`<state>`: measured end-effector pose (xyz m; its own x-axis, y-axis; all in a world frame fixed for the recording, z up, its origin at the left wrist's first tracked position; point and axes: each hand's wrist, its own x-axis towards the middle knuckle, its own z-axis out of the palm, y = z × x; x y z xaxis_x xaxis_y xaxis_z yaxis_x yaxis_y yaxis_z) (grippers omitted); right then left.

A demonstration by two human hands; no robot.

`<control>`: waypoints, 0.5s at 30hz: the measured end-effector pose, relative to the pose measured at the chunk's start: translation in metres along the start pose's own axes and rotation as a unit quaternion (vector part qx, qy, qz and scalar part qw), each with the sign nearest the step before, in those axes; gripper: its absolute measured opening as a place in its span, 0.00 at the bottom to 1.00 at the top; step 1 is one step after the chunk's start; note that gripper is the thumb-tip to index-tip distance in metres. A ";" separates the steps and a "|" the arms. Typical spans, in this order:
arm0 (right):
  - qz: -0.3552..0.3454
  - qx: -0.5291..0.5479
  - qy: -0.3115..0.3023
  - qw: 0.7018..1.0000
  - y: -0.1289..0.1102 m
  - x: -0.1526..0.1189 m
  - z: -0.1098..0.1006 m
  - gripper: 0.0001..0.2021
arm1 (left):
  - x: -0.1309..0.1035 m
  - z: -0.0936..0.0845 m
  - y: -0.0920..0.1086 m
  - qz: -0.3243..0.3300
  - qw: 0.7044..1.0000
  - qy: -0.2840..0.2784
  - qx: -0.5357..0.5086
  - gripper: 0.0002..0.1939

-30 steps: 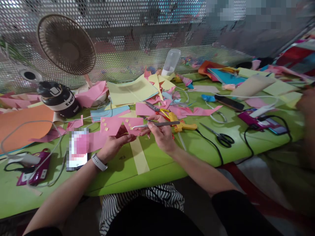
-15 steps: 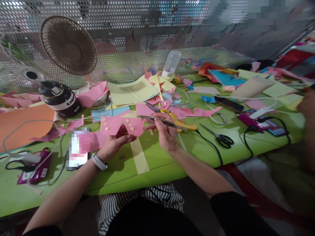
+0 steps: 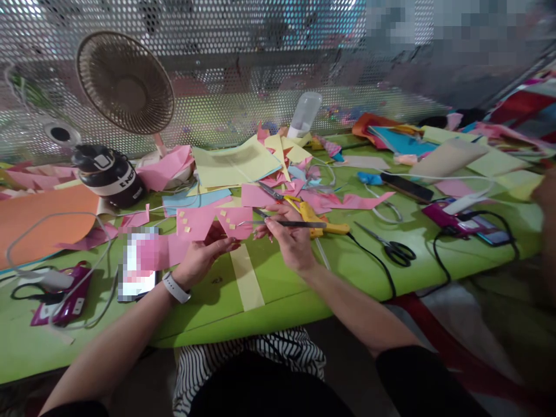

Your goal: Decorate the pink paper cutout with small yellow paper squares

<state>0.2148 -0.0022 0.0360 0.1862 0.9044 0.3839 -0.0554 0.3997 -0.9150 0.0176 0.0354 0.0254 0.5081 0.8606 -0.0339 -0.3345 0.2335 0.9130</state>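
Observation:
My left hand [image 3: 207, 255], wearing a white wristband, is closed on a folded pink paper piece [image 3: 194, 225] with a notch in its lower edge. Small pale yellow squares [image 3: 223, 213] are on both halves of that paper. In my right hand [image 3: 290, 238] is a thin, dark grey pair of tweezers [image 3: 299, 224], held like a pen. Their fine tip points left and lies over the right half of the paper, near the lowest square. Behind my right hand lies a yellow glue gun [image 3: 332, 229] with a black cord.
Black-handled scissors [image 3: 399, 253] lie at the right, near a dark phone [image 3: 407, 186] and a purple power bank [image 3: 447, 217]. A lit phone [image 3: 138, 263] lies left of my left hand. Paper scraps, a bottle [image 3: 110, 174] and a fan [image 3: 125, 81] stand behind. Another person's arm [image 3: 545, 197] shows far right.
The tweezers have levelled out and shifted left and down, so their tip now lies over the paper's right half. My left hand and the paper have barely moved.

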 end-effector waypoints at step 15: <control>-0.003 -0.009 -0.013 1.000 -0.001 0.001 0.000 0.22 | -0.001 0.000 -0.002 -0.002 1.000 -0.010 0.014 0.15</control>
<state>0.2151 -0.0013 0.0373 0.1614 0.9053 0.3929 -0.0362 0.4033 -0.9144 0.0178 0.0341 0.0237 0.5259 0.8500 -0.0302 -0.3106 0.2250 0.9235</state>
